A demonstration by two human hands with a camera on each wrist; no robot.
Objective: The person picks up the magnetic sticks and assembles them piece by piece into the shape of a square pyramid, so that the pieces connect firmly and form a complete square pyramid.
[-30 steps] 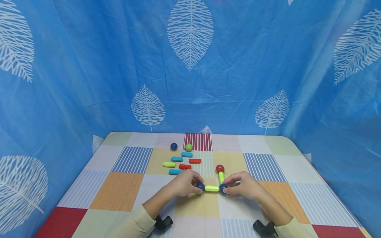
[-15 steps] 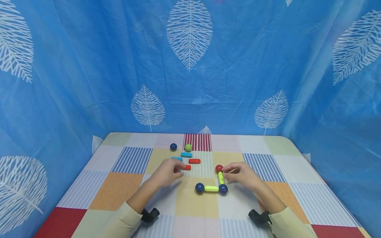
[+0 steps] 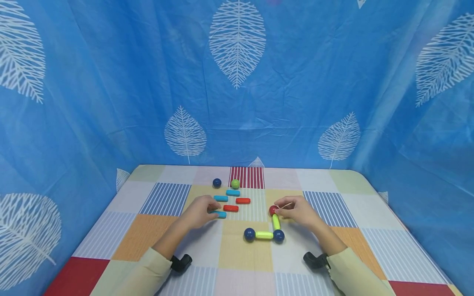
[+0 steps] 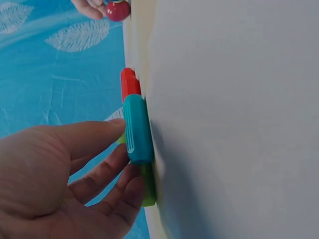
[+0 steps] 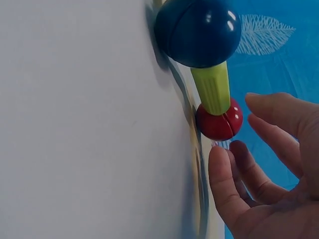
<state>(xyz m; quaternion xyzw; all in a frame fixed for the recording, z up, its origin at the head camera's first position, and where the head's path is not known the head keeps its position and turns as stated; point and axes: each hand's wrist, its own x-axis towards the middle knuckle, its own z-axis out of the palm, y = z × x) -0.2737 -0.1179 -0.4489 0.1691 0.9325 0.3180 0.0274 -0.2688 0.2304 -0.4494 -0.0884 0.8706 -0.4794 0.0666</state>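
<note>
Item 1, left hand: placed at the nearest blue rod, which is flanked by thumb and fingers, as suits a low, narrow piece. A loose green rod is seen by the fingertips in the left wrist view; whether either rod is pinched cannot be told.

Item 2, right hand: curved loosely about the red ball, thumb and fingertips parted, nothing grasped (a gap is shown in the right wrist view). The far end of the chain is perhaps guarded this way.

Item 3, L-shaped chain: red ball, yellow-green rod, dark blue corner ball, second yellow-green rod, dark blue end ball. Laid flat on the patchwork cloth, presumably so that every joint is supported.

Item 4, loose stock: red rods, farther blue rods, dark blue spare ball, lime ball. Spaced apart, probably for separate picking
</note>
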